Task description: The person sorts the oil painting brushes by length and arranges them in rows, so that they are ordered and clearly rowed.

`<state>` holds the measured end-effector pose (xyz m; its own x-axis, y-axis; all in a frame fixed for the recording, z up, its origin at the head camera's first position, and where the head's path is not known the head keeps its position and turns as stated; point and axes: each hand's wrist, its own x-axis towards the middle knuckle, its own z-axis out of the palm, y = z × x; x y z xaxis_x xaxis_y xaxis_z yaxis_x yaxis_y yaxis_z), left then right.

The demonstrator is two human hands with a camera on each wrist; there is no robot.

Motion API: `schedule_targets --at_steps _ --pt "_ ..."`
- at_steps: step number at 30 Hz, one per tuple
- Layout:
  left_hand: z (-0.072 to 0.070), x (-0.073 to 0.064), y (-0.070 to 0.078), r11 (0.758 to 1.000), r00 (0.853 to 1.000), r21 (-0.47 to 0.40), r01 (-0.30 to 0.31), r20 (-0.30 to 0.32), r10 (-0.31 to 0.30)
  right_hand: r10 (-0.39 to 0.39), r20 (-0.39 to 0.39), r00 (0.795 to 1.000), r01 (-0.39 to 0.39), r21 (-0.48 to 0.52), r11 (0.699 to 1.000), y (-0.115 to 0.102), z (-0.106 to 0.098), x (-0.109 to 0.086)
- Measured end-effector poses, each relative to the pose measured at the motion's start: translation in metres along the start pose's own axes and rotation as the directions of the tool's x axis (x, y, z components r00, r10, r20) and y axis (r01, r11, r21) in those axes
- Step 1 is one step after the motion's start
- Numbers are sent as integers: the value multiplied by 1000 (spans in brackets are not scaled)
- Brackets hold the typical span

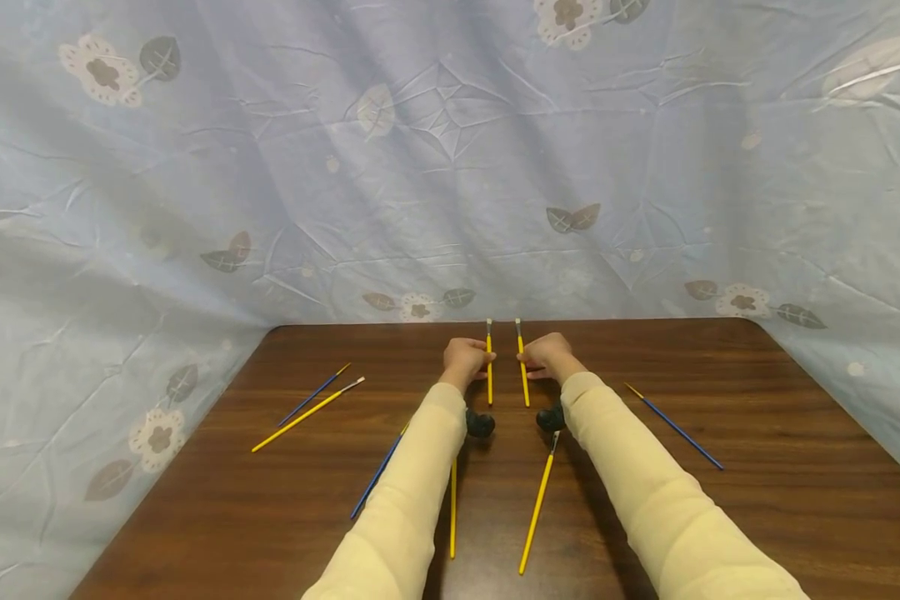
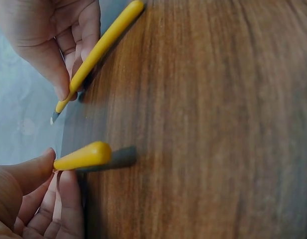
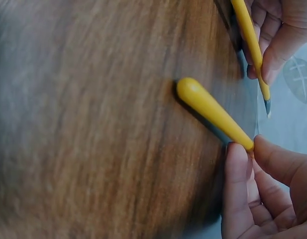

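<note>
Near the far edge of the table, my left hand (image 1: 467, 360) pinches a yellow-handled paintbrush (image 1: 490, 375) between thumb and fingers, bristles pointing away from me. Across a small gap, my right hand (image 1: 549, 355) pinches a second yellow paintbrush (image 1: 523, 375), also bristles outward. The two brushes run almost parallel. In the left wrist view the rounded handle end (image 2: 88, 156) of the left brush juts out from my thumb and fingertips over the wood. The right wrist view shows the other brush's handle (image 3: 208, 107) slanting out of my right fingers, close over the table.
On the brown table (image 1: 195, 533) at left lie a blue brush (image 1: 313, 395) and a yellow brush (image 1: 307, 414). Another blue brush (image 1: 375, 475) is partly under my left sleeve. Two yellow brushes (image 1: 453, 517) (image 1: 537, 508) lie between my forearms. A blue brush (image 1: 678, 429) rests at right. A patterned curtain (image 1: 450, 167) hangs behind.
</note>
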<state>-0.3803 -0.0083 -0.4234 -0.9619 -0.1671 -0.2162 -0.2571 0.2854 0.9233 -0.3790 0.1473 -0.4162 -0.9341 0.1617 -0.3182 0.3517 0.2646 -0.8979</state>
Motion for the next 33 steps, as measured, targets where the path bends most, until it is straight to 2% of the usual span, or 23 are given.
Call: schedule_targets --at_steps 5,14,23,33 --pt "0 -1 0 1000 1000 15 -2 0 2 -2 -10 1000 2 -1 1000 -1 1 -3" --pt "1 -4 -1 997 999 58 -52 -8 52 -12 -39 999 9 -75 997 -2 4 -6" --pt "2 -4 -3 989 996 122 -78 -30 83 -21 -52 998 16 -88 996 -1 5 -6" --pt "2 -7 0 989 995 126 -84 -35 89 -51 -31 998 47 -115 992 -1 6 -8"
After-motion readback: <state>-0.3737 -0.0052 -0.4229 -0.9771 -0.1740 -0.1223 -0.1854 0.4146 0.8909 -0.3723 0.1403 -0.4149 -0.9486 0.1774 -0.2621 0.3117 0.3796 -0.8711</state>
